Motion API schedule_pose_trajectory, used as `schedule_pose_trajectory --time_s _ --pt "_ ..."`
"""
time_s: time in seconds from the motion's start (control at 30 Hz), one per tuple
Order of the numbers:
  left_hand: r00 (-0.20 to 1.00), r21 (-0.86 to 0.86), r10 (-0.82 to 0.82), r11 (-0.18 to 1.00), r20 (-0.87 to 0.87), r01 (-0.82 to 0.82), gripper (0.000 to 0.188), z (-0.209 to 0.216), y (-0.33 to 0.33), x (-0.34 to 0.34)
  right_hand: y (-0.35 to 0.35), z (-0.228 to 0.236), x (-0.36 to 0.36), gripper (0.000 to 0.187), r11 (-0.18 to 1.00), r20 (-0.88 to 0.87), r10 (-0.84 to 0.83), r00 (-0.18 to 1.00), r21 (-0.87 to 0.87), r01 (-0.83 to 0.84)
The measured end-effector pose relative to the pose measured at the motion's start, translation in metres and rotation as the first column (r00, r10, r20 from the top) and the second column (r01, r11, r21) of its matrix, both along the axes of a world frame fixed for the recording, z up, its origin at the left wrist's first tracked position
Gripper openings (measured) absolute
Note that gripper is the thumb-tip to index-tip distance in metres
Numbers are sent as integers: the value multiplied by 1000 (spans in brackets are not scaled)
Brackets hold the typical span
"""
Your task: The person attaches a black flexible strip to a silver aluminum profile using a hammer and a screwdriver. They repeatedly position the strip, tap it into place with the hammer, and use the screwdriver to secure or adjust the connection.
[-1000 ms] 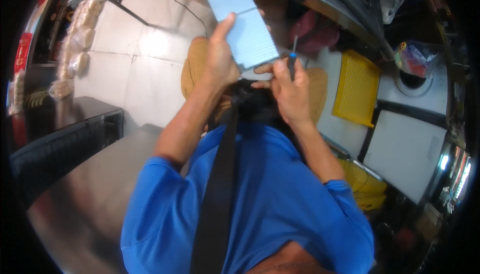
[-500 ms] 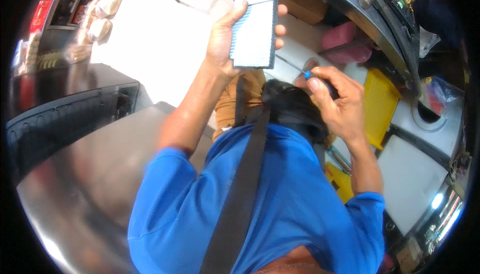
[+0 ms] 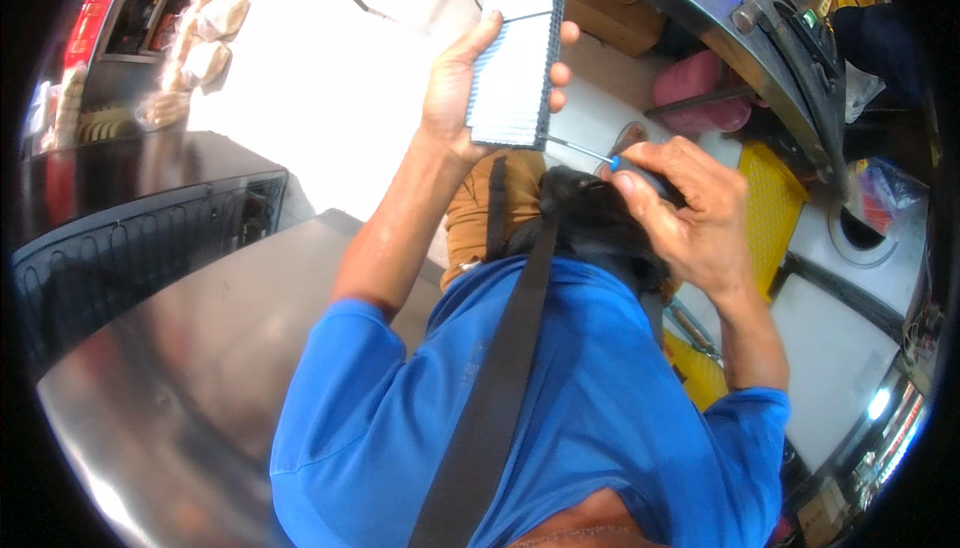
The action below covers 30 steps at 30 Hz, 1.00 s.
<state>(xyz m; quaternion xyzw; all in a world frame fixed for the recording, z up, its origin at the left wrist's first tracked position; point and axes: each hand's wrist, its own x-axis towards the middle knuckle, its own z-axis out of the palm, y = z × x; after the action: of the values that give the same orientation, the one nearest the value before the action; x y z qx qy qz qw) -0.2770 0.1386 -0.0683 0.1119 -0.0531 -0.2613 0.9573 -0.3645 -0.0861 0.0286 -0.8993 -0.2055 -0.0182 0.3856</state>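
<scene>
My left hand [image 3: 452, 98] is wrapped round a long, flat, ribbed panel [image 3: 515, 78], pale white-blue with a dark edge. The thumb lies on its left side and fingertips curl round the right side. A thin dark line crosses its face, and its far end runs out of the top of the picture. In my right hand [image 3: 695, 208] is a screwdriver [image 3: 640, 174] with a black and blue handle, its thin shaft pointing left. Its tip is at the panel's lower right corner; whether it touches I cannot tell.
A grey metal surface [image 3: 220, 318] fills the lower left, beside a dark unit with looped coils [image 3: 150, 233]. Bagged goods [image 3: 205, 63] hang at upper left. To the right are a curved metal edge [image 3: 690, 8], a pink container [image 3: 690, 88] and a yellow perforated basket [image 3: 770, 208].
The panel and both hands appear slightly further right, as does much of the scene. The screwdriver's tip has come lower along the panel, to its bottom corner. Both grips stay closed.
</scene>
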Motion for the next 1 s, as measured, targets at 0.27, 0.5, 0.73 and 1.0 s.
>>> schedule_pose_trajectory --time_s 0.27,0.5,0.73,1.0 --pt "1000 13 -25 1000 -18 25 52 3 -2 -1 -5 13 8 17 995 86 75 993 -75 -69" --pt "999 225 5 974 -35 3 50 3 -7 -5 -15 17 25 16 964 -12 164 986 -211 -163" --pt "999 314 -1 949 -50 16 53 -1 -11 -10 -23 -3 27 18 966 -60 187 980 -172 -195" --pt "994 500 -31 866 104 -25 51 -3 -1 -8 13 52 33 16 735 -85 249 965 -632 -246"
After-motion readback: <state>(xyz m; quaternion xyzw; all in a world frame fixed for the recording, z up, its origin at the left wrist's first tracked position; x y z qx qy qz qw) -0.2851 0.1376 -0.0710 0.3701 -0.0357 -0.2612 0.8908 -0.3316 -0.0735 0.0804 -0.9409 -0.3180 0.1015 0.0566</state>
